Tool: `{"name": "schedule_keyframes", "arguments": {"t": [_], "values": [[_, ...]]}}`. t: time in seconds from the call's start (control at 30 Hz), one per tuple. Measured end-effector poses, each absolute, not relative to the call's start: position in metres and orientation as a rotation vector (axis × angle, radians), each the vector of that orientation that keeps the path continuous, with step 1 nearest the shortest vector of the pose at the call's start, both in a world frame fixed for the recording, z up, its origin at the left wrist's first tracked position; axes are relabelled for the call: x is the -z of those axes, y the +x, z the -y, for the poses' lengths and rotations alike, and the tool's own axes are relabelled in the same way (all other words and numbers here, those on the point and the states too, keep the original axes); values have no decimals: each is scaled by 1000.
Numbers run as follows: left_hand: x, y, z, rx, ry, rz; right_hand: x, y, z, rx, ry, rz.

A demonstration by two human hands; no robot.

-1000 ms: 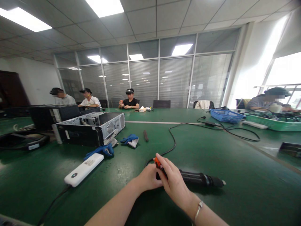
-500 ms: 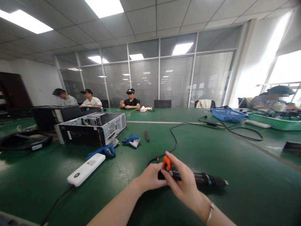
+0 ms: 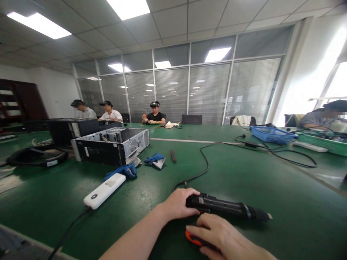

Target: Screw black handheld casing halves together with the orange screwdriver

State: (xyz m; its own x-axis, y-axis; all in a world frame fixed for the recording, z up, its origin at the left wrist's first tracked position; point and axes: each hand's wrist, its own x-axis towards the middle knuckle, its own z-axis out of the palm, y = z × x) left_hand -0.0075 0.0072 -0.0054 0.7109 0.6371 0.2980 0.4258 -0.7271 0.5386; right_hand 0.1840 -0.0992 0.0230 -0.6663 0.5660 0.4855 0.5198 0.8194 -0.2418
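**Item: black power tool (image 3: 230, 208).** It lies lengthwise on the green surface (image 3: 271, 180), with its tip pointing away to the right of the left hand (image 3: 179, 204). The rear end sits inside that hand.

**Left hand.** It is wrapped around the rear end of the tool, thumb side up, and rests on the surface.

**Right hand (image 3: 225, 238).** It is low on the surface, just nearer the person than the tool body and apart from it. Its fingers are folded down over an orange part (image 3: 193, 238). Only the left edge of that part shows, beyond the fingertips and just below the left hand.

**Black cable (image 3: 202, 169).** It runs from the tool's rear end, beyond the left hand, away across the surface.

**White power strip (image 3: 104, 190).** It lies to the left of the left hand, well apart. Blue gloves (image 3: 123, 170) lie beyond it, and farther off stands an open computer case (image 3: 114, 144).

**Change from half a second ago.**
- The orange part stood at the tool's rear end then, pinched in the right hand's fingertips right against the left hand. It is now off the tool and down at the surface under the right hand.
- The right hand has drawn back toward the person.
- The left hand keeps its hold on the rear end.
- The tool lies much as it did.
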Motion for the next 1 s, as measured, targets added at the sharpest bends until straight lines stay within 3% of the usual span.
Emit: {"name": "schedule_keyframes", "arguments": {"t": [0.33, 0.53, 0.63, 0.77, 1.0], "values": [[-2, -7, -4, -672, 2473, -811, -23, 206, 77, -270, -973, 2337], [-6, -8, -1, -614, 2515, -852, -11, 245, 47, -150, -1317, 2107], [-8, -9, 0, -598, 2550, -859, -12, 261, 40, -283, -1479, 2158], [-11, -10, 1, -600, 2575, -874, -15, 265, 38, -505, -1485, 2249], [-10, -15, -3, -706, 2556, -943, -10, 271, 33, -468, -1538, 2231]]}}
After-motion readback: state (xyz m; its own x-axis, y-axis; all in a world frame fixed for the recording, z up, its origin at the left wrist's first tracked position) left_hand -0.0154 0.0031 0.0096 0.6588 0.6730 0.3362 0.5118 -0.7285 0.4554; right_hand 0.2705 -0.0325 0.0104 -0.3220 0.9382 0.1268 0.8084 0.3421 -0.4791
